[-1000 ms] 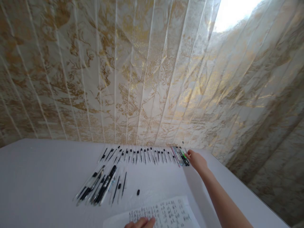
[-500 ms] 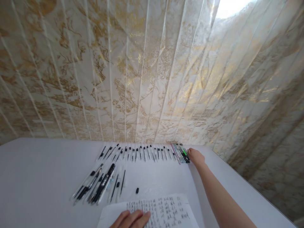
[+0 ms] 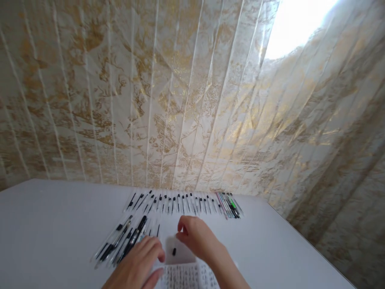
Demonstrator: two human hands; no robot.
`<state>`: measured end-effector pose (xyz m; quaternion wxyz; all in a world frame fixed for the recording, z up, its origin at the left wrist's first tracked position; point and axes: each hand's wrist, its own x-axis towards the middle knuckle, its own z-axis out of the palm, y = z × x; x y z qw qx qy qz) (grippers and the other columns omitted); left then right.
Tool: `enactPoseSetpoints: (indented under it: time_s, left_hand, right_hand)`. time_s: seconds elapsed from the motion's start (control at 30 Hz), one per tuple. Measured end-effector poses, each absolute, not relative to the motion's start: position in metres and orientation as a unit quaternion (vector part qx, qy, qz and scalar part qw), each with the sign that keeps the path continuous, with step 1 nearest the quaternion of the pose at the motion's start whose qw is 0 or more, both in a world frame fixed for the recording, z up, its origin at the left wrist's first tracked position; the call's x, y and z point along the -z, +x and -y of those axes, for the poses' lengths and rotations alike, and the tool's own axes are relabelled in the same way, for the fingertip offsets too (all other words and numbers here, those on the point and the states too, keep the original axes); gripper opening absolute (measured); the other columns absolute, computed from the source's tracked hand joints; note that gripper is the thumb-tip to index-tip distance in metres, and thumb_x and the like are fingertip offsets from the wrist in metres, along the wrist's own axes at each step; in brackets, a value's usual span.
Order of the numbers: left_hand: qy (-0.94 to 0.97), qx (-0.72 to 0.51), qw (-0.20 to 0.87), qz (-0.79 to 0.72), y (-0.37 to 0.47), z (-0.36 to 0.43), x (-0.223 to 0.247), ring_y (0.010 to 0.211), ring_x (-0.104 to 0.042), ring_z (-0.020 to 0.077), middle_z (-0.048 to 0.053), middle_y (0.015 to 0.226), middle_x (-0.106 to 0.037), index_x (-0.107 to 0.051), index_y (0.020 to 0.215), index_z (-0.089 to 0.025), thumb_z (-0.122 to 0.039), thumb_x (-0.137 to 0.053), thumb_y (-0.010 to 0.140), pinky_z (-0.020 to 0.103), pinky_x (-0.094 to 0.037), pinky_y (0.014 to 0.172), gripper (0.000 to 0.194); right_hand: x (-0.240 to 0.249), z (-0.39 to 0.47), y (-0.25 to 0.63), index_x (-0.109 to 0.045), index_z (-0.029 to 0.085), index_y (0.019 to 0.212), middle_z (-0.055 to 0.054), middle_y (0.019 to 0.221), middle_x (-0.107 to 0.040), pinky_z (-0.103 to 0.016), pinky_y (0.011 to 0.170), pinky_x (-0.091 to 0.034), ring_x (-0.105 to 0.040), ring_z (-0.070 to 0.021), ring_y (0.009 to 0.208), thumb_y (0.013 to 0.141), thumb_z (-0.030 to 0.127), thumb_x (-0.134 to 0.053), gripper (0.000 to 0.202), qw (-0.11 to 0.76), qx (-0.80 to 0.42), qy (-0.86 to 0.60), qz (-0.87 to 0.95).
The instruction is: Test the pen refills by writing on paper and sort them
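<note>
My left hand (image 3: pixel 141 257) hovers at the right side of a loose bunch of pens (image 3: pixel 110 245), its thumb apart from the bent fingers and nothing visible between them. It covers part of the pens to its left. My right hand (image 3: pixel 197 237) is over the middle of the table, fingers curled toward the thumb; anything inside is hidden. Between the two hands lies a small black pen cap (image 3: pixel 174 251). Below it, a sheet of paper with handwriting (image 3: pixel 180 276) is partly covered by my hands and right forearm.
Along the back of the white table (image 3: pixel 60 224) runs a row of clear pens with black caps (image 3: pixel 179 204). Coloured pens (image 3: pixel 228 204), one with a bright green part, end the row at right. A gold-patterned pleated curtain (image 3: pixel 168 120) hangs behind the table.
My right hand has come back from the right end of the pen row to the middle. My left hand has lifted off the paper and moved up and left toward the pens.
</note>
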<state>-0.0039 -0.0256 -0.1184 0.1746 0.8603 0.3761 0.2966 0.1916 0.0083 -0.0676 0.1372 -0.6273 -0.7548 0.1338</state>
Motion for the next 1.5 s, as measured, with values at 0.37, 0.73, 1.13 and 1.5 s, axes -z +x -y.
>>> enactPoseSetpoints:
  time_s: [0.37,0.73,1.13,1.5]
  left_hand:
    - [0.832,-0.257,0.096,-0.482,-0.014,-0.022,0.112,0.093,-0.051,0.0258,0.006,0.093,-0.061,-0.065,0.080,-0.023,-0.015,-0.045,0.080,0.035,-0.038,0.081,0.022]
    - [0.845,-0.243,0.119,-0.461,0.008,-0.012,0.116,0.096,-0.050,0.0255,0.006,0.096,-0.062,-0.068,0.085,-0.023,-0.014,-0.050,0.079,0.036,-0.036,0.086,0.020]
    - [0.831,-0.306,0.204,-0.416,0.032,-0.007,0.118,0.090,-0.057,0.0222,0.007,0.097,-0.060,-0.057,0.096,-0.021,-0.011,-0.038,0.083,0.033,-0.045,0.079,0.025]
    - [0.851,-0.080,-0.026,-0.519,0.056,-0.009,0.096,0.101,-0.052,0.0324,0.015,0.101,-0.061,-0.066,0.092,-0.010,-0.014,-0.044,0.081,0.045,-0.040,0.086,0.025]
  right_hand:
    - [0.093,-0.012,0.164,-0.067,0.025,0.096,-0.003,0.094,-0.064,-0.024,0.063,-0.043,-0.065,-0.0175,0.076,0.078,0.016,-0.060,0.022,0.116,-0.121,-0.549,0.819]
    - [0.085,-0.009,0.172,-0.068,0.023,0.096,-0.007,0.097,-0.066,-0.027,0.065,-0.046,-0.068,-0.0220,0.081,0.075,0.024,-0.065,0.021,0.054,-0.102,-0.573,0.811]
    - [0.072,-0.010,0.186,-0.070,0.013,0.097,-0.016,0.092,-0.073,-0.035,0.070,-0.050,-0.069,-0.0301,0.088,0.083,0.021,-0.054,0.023,0.027,-0.083,-0.643,0.761]
    - [0.083,-0.014,0.181,-0.069,0.014,0.095,-0.016,0.092,-0.073,-0.036,0.070,-0.051,-0.069,-0.0306,0.086,0.079,0.023,-0.055,0.023,0.030,-0.077,-0.664,0.743]
